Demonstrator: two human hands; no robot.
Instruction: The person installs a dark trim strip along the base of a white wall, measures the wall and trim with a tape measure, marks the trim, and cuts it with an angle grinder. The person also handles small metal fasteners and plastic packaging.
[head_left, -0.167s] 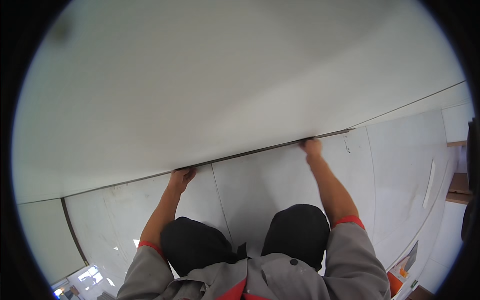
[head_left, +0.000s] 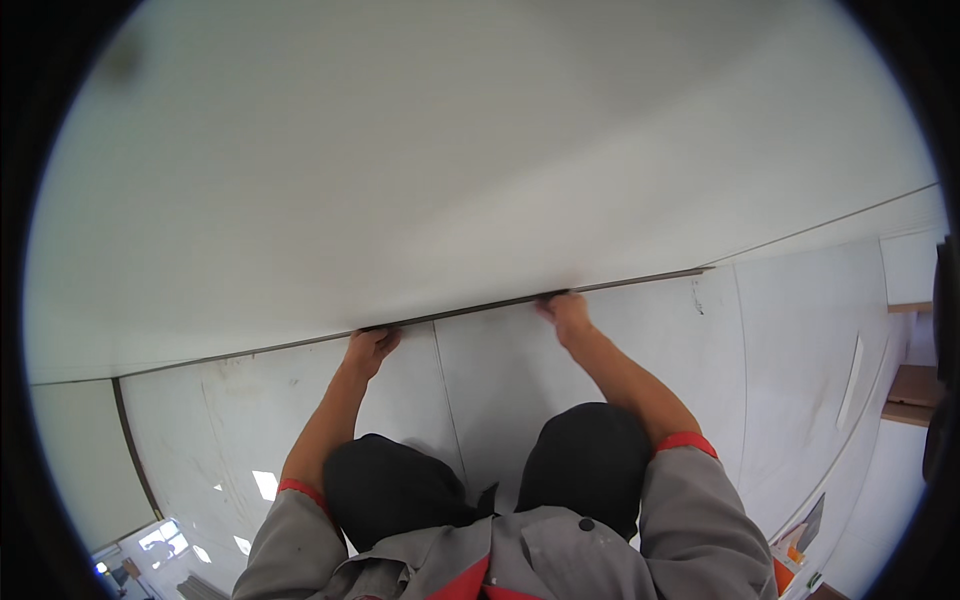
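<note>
A long, thin dark strip (head_left: 475,310) runs slantwise along the line where a large white panel (head_left: 300,180) meets a pale lower surface. My left hand (head_left: 373,348) is closed at the strip left of the middle, with bent fingers against it. Right of the middle, my right hand (head_left: 568,315) also grips the strip, slightly blurred, its fingertips hidden along the dark edge. The strip's right end sticks out a little past a thin seam.
My bent knees (head_left: 585,460) in dark trousers are close below my hands. The pale surface (head_left: 680,350) has seams and smudges. A dark upright edging (head_left: 138,450) stands at the left. Brown boards (head_left: 912,395) and an orange item (head_left: 785,572) are at the right.
My right hand has moved left along the strip, closer to my left hand. My left hand stays at nearly the same place; the view has shifted slightly.
</note>
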